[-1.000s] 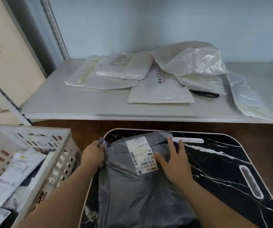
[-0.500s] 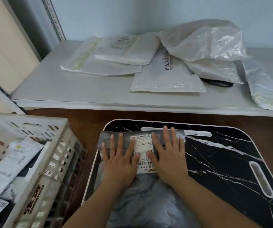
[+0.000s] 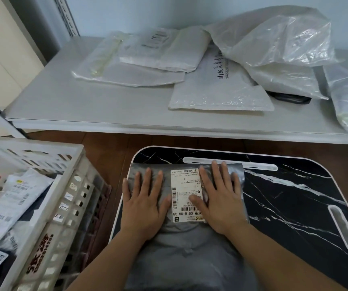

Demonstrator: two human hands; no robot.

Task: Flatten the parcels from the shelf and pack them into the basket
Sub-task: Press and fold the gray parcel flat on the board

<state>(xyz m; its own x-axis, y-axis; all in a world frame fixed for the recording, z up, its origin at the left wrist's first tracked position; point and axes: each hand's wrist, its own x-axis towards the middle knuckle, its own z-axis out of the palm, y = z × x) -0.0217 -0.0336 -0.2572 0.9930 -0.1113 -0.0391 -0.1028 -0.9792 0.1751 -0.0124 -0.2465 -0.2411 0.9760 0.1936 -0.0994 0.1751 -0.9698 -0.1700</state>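
Both hands lay flat, fingers spread, gripping nothing. The left hand (image 3: 144, 203) and right hand (image 3: 221, 198) pressed the grey parcel (image 3: 186, 244) onto the black tray (image 3: 290, 198).

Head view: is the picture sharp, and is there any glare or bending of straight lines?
Head view: mostly sharp, the shipping label on the grey parcel partly readable; soft, even light; glare on the clear plastic bag; wide-angle bending curves the shelf edge; the basket looks slightly soft at the left border.

Shelf (image 3: 106, 110) bears white parcels (image 3: 221, 93); marble board (image 3: 294, 206) bears grey parcel (image 3: 181, 248)
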